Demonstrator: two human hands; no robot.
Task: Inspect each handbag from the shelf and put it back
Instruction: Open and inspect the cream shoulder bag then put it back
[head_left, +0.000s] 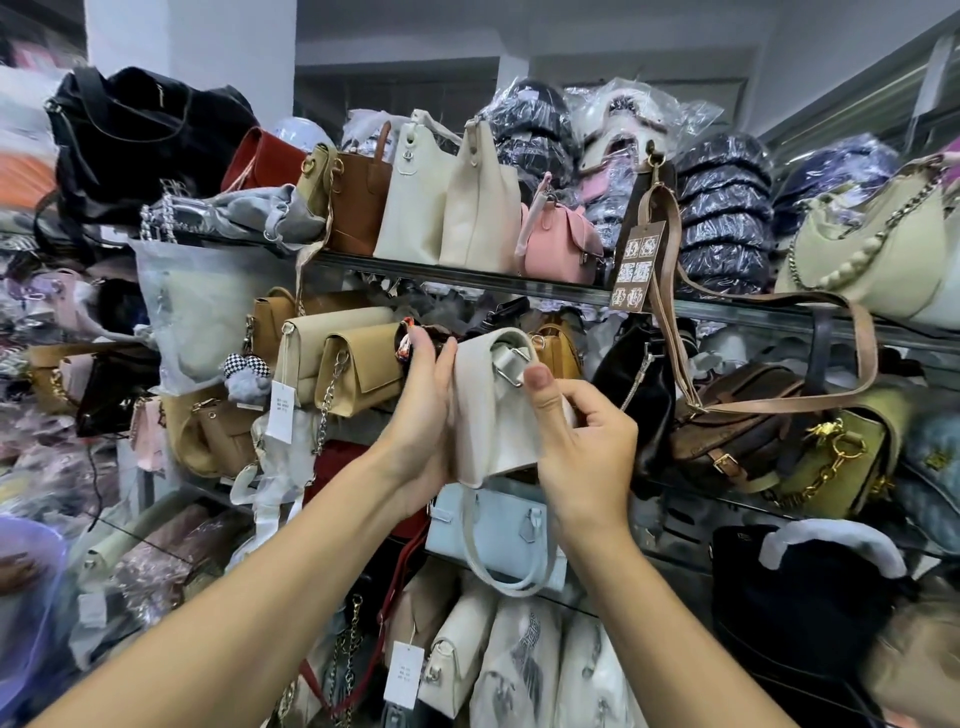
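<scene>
A small cream handbag (485, 410) with a silver buckle at its top is held up in front of the middle shelf (727, 312). My left hand (423, 410) grips its left side, fingers reaching up along the edge. My right hand (582, 431) holds its right side, thumb raised near the buckle and fingers curled round the bag. Its cream strap (498, 566) hangs down in a loop below. The bag's far side is hidden.
Glass shelves are crammed with bags: tan flap bags (358, 364) just left, a pale blue bag (493, 530) beneath, a black bag (639, 395) and a brown bag (737, 426) to the right, cream totes (452, 202) above. A long brown strap (769, 364) dangles at right.
</scene>
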